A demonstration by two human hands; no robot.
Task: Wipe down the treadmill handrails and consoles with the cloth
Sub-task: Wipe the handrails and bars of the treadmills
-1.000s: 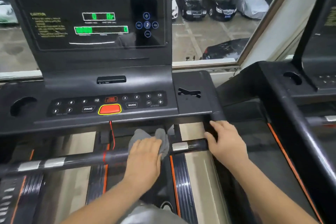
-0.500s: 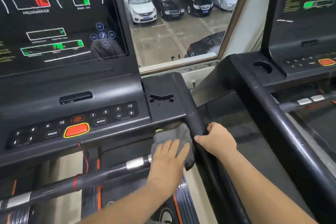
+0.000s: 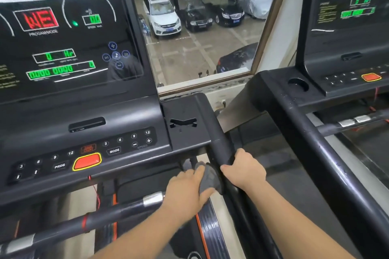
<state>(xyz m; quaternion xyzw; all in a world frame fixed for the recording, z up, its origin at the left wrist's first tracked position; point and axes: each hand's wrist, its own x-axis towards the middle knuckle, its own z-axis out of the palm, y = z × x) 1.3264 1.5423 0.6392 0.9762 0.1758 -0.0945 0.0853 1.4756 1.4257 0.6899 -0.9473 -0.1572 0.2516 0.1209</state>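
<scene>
At near right corner of console, our left hand [image 3: 185,191] clutches grey cloth [image 3: 208,178] against side handrail [image 3: 221,145]; right hand [image 3: 245,169] wraps rail just beside. Cloth soft, light, limp: we judge bunching in palm best.

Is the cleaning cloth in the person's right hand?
No, the grey cloth is held by the left hand, while the right hand grips the side handrail.

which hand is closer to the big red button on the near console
Left. The left hand, holding the cloth, sits below and right of the red button; the right hand grips the side handrail farther right.
</scene>
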